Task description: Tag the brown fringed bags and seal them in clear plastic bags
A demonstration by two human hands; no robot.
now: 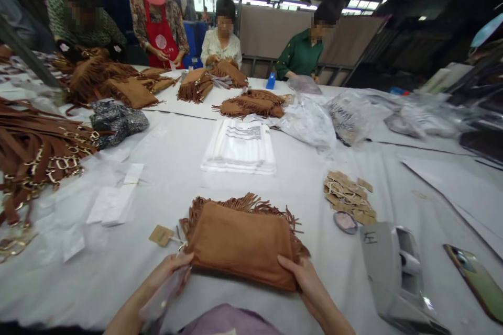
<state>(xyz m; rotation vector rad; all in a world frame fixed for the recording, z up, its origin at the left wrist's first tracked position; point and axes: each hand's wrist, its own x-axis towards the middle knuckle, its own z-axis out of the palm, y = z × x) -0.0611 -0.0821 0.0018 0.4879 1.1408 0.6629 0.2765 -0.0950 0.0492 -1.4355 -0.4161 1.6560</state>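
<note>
One fringed bag (239, 241) of brown suede lies flat on the white table (176, 167), directly in front of the person and near the table's front edge. Its fringe runs along the far edge and down the right side. One paper hang tag (161, 234) lies just beside the bag's left corner, attached by a short loop.

Hand state:
- The left hand (171, 268) grasps the bag's near left corner, thumb on top. One piece of clear film (163, 298) lies against this hand; whether the hand grips it cannot be told.
- The right hand (304, 278) grasps the near right corner, thumb on the upper face and fingers under the edge.

Items about the bag:
- One stack of folded white plastic bags (239, 146), beyond the bag at the table's centre.
- One loose heap of paper tags (349, 199), to the right; the number of tags cannot be counted.
- One small round disc (345, 221), touching the near edge of that heap.
- One grey dispenser (393, 267), right of the right hand.
- One phone (475, 280), at the far right edge.
- One bundle of brown straps (35, 152) with metal rings, at the far left.

Across the table, four people stand or sit at work. Three small heaps of fringed bags (251, 103) and one larger pile (110, 84) lie before them.
</note>
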